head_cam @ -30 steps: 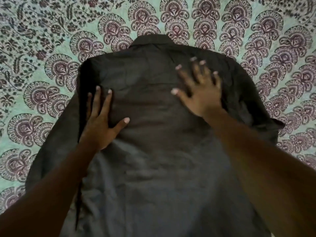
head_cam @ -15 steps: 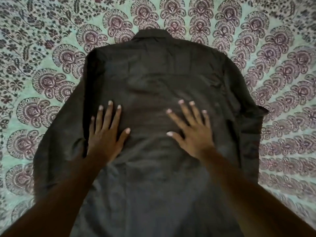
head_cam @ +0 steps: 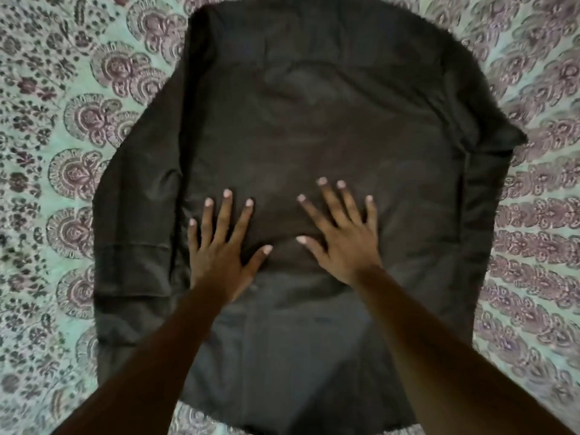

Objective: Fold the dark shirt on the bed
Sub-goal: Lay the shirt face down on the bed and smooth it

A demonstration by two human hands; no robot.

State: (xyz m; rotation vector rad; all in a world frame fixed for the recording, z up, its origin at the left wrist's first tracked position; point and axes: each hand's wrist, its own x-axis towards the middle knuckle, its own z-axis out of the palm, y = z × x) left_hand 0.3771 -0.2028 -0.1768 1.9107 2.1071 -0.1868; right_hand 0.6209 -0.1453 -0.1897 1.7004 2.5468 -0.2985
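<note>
The dark shirt point(head_cam: 314, 120) lies spread back-up on the bed, collar end at the top edge of the view and hem near me. Its left sleeve point(head_cam: 135, 233) lies alongside the body; the right sleeve point(head_cam: 489, 183) is folded in along the right side. My left hand point(head_cam: 219, 249) rests flat on the middle of the shirt with fingers spread. My right hand point(head_cam: 342, 233) lies flat just beside it, fingers also apart. Neither hand grips any cloth.
The bedspread point(head_cam: 62, 152), mint green with maroon paisley and flower patterns, surrounds the shirt on all sides. Both my forearms reach in from the bottom of the view across the shirt's lower half.
Both hands have slid down the shirt's back from the shoulder area to its middle, staying flat. The view has dropped, so the collar is now at the top edge.
</note>
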